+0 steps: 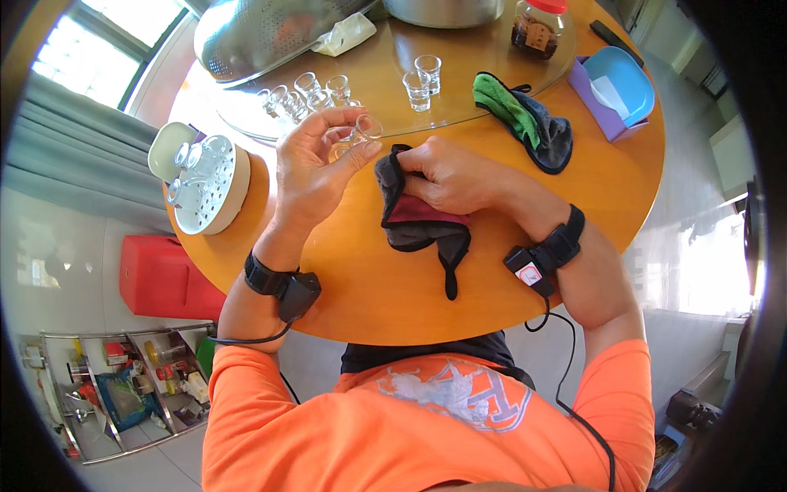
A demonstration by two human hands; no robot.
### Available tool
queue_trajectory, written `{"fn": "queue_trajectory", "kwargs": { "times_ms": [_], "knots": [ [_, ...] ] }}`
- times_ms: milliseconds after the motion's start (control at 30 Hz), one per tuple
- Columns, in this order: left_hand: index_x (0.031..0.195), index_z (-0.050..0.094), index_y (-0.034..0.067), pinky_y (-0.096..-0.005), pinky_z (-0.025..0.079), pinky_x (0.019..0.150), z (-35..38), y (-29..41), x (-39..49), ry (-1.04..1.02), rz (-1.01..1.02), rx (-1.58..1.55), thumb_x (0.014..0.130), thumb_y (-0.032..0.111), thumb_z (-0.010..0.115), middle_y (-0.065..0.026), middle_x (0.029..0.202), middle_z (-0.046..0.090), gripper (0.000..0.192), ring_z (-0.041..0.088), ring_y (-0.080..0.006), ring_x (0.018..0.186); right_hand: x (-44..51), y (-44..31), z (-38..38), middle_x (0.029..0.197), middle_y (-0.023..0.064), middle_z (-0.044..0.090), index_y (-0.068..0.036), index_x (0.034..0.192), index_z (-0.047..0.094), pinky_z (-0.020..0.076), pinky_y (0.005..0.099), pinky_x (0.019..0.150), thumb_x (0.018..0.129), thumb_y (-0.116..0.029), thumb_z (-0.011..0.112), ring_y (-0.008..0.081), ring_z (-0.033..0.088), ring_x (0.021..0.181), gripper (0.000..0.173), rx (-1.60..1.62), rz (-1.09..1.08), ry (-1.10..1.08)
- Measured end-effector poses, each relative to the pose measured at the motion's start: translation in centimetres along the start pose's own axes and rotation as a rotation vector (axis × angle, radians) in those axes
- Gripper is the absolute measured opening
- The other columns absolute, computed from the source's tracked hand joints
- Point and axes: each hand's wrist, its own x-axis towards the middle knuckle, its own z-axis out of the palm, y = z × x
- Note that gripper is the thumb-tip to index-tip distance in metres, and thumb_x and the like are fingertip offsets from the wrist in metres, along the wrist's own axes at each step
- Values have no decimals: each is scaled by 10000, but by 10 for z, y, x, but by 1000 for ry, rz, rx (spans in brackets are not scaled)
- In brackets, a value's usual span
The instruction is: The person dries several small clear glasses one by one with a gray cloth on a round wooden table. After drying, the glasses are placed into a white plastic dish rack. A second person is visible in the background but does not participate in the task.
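Observation:
My left hand (323, 160) holds a small clear glass (369, 128) by its side, between thumb and fingers, tilted over the table. Just right of it, my right hand (439, 172) grips a grey and dark red cloth (424, 212) with black edging, its loop hanging down towards me. Several small glasses (307, 83) stand in a group behind my left hand on the glass turntable (381, 126). Two more small glasses (419, 92) stand close together further right. A green and grey cloth (529, 123) lies at the turntable's edge.
Upturned glasses (206, 154) rest on a white perforated tray (240, 184) at the left of the round wooden table (369, 295). Behind are a metal colander (264, 37), a metal pot (446, 12) and a red-lidded jar (536, 34). A purple box (615, 126) with a blue tray (621, 80) stands right.

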Motion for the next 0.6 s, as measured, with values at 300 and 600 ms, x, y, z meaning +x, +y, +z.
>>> {"fn": "queue_trajectory", "kwargs": {
  "times_ms": [300, 600],
  "knots": [
    [1257, 533, -12, -299, 555, 869, 12, -4, 28, 60, 128, 328, 894, 6, 794, -119, 1097, 729, 448, 696, -141, 990, 2, 4, 1, 869, 268, 697, 2, 915, 721, 535, 531, 760, 896, -172, 667, 485, 660, 846, 183, -102, -50, -12],
    [1211, 557, -49, -305, 594, 737, 26, -31, 67, 70, 96, 445, 846, 79, 852, -131, 959, 731, 486, 727, -171, 801, 0, 1, -2, 859, 271, 693, 6, 882, 719, 522, 543, 751, 884, -170, 664, 491, 657, 840, 185, -102, -53, -13]
  ]
}}
